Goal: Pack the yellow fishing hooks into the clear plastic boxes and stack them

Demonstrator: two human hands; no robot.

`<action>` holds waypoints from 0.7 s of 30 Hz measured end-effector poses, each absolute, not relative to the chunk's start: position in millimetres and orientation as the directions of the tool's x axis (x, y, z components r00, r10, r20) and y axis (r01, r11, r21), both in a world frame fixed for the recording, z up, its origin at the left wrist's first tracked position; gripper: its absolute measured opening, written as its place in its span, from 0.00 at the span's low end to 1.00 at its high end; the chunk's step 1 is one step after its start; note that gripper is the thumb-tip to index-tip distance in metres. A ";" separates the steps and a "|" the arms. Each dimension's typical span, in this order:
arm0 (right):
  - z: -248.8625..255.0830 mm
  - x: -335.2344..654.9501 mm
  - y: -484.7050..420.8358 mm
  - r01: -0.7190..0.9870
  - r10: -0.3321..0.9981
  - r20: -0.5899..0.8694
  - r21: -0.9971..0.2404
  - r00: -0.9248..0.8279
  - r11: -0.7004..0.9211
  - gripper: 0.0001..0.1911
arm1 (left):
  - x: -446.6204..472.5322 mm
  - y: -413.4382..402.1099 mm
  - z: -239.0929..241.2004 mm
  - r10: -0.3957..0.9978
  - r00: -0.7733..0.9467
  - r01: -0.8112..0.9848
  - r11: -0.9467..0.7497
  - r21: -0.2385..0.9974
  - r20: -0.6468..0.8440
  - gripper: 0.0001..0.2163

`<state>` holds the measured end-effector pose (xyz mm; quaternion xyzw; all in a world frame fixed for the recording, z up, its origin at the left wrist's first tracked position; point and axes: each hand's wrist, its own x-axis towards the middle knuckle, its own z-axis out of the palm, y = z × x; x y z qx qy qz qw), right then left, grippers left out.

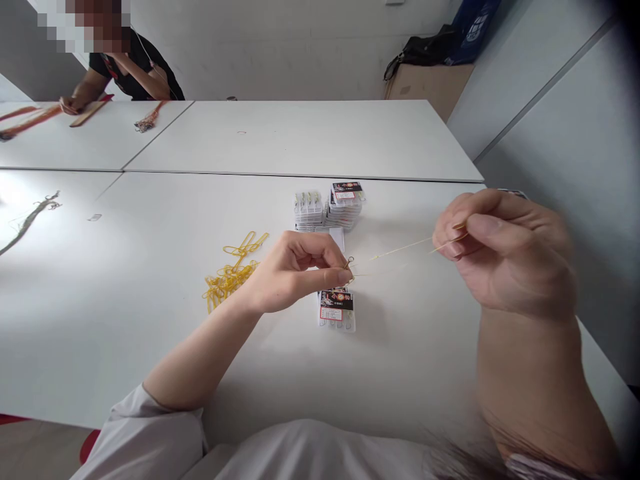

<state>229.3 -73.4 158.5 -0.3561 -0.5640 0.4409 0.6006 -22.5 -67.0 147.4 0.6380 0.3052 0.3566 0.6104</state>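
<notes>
My left hand (295, 273) is closed in a pinch over the middle of the table, with a small fishing hook (351, 261) poking out past thumb and forefinger. Higher and to the right, my right hand (515, 253) pinches a thin yellow fishing line (403, 249) that stretches toward the left fingertips. Just below the left hand lies a clear plastic hook box (337, 313) with a black label. Behind it stand two stacks of similar boxes, a left stack (309, 210) and a right stack (346, 205). Yellow looped cords (233, 277) lie beside my left wrist.
Across the white table (300, 140), at the far left, a person (135, 73) handles orange strands (37, 120) near a wooden strip (90, 113). A dark strand bundle (33, 220) rests at the left. A cardboard box (427, 83) holding bags stands by the back wall.
</notes>
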 end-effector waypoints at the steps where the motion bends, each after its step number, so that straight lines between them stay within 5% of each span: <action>1: 158.8 229.5 -73.5 -0.137 0.932 0.363 -0.924 -0.011 0.358 0.12 | -22.6 -66.9 147.4 0.826 0.558 -0.036 -0.074 0.997 0.081 0.07; 8: 161.3 231.0 -72.7 -0.208 0.936 0.347 -0.913 0.054 0.350 0.10 | -23.0 -67.0 149.6 0.845 0.532 0.012 -0.081 0.997 0.062 0.07; 15: 164.5 226.4 -74.1 -0.361 0.964 0.256 -0.907 -0.069 0.215 0.06 | -21.3 -66.6 147.2 0.851 0.520 -0.020 -0.071 0.997 0.072 0.08; 21: 162.9 218.6 -72.9 -0.481 0.972 0.195 -0.870 -0.134 0.108 0.06 | -20.5 -65.8 146.7 0.810 0.544 0.002 -0.264 0.965 0.220 0.07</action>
